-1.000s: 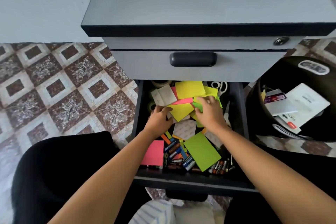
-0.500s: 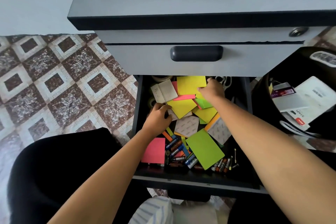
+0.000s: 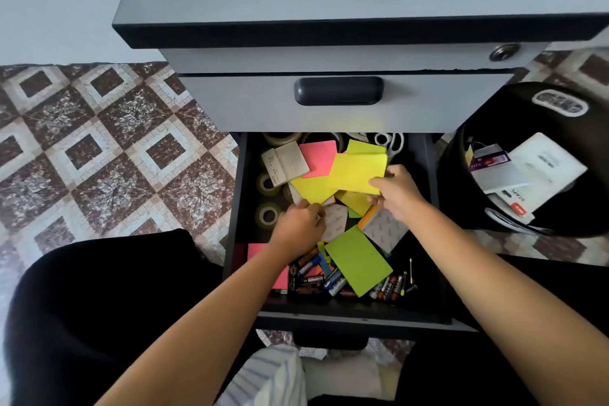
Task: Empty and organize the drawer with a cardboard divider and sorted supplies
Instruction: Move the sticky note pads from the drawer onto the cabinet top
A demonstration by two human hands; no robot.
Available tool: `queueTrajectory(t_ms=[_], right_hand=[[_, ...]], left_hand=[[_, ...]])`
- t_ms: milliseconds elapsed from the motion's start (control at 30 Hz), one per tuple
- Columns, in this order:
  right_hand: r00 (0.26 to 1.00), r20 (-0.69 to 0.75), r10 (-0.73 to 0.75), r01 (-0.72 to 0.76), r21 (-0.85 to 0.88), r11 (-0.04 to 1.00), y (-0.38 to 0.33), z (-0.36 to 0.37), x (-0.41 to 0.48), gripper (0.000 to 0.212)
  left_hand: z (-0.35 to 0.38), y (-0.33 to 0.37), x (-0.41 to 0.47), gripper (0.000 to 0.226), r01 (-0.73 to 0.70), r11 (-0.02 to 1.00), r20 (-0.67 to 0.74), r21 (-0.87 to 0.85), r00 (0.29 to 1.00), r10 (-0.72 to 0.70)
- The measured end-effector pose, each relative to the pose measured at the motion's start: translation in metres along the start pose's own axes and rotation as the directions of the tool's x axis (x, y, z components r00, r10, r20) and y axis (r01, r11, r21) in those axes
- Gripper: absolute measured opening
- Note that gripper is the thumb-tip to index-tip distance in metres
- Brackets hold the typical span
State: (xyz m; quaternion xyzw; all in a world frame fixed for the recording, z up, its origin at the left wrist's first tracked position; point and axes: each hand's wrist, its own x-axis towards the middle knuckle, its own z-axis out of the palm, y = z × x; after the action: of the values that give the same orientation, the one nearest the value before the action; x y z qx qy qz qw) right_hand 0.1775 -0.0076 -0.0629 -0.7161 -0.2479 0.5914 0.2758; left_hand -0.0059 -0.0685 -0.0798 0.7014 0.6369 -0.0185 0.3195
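The black open drawer (image 3: 240, 208) of a grey cabinet is full of loose supplies. My right hand (image 3: 397, 193) pinches a stack of yellow sticky notes (image 3: 359, 171) lifted above the pile. My left hand (image 3: 300, 227) is curled over the edge of another yellow note (image 3: 311, 189) lower left. Pink notes (image 3: 319, 157), a green pad (image 3: 357, 259), grey-backed pads (image 3: 384, 229), tape rolls (image 3: 267, 216) and several batteries (image 3: 316, 280) lie around. White scissors (image 3: 390, 141) sit at the back.
The closed upper drawer (image 3: 339, 102) with its dark handle overhangs the back of the open one. A black bin (image 3: 468, 155) holding papers and packaging stands to the right. Patterned floor tiles (image 3: 108, 148) spread left. My dark-clothed knees flank the drawer front.
My right hand has pulled back from the rear of the drawer, lifting a stack of yellow notes. A pink note beneath is now uncovered. My left hand stays on the lower yellow note.
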Motion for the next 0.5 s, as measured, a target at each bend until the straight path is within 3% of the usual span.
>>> queueTrajectory(t_ms=[67,167,333,400,500], right_hand=[[1.0,0.0,0.006,-0.006,0.013,1.0,0.008,-0.007,-0.01,0.049],[1.0,0.008,-0.018,0.018,-0.02,1.0,0.02,-0.014,-0.025,0.043],[0.992,-0.072,-0.107,0.1,-0.088,0.991,0.039,-0.018,-0.047,0.028],[0.987,-0.104,-0.12,0.113,-0.071,0.991,0.043,-0.018,-0.052,0.027],[0.987,-0.128,-0.095,0.104,0.06,0.993,0.042,-0.018,-0.058,0.027]], left_hand=[[0.013,0.013,-0.002,0.029,-0.015,1.0,0.097,-0.016,0.995,0.017],[0.034,0.028,-0.006,0.04,-0.041,0.995,0.189,0.09,0.982,0.024],[0.046,0.047,-0.015,0.068,0.018,0.973,0.137,0.228,0.989,-0.051],[0.045,0.049,-0.013,0.065,0.04,0.981,0.141,0.189,0.988,-0.067],[0.034,0.047,-0.008,0.04,0.088,0.993,0.226,-0.079,0.972,-0.068]])
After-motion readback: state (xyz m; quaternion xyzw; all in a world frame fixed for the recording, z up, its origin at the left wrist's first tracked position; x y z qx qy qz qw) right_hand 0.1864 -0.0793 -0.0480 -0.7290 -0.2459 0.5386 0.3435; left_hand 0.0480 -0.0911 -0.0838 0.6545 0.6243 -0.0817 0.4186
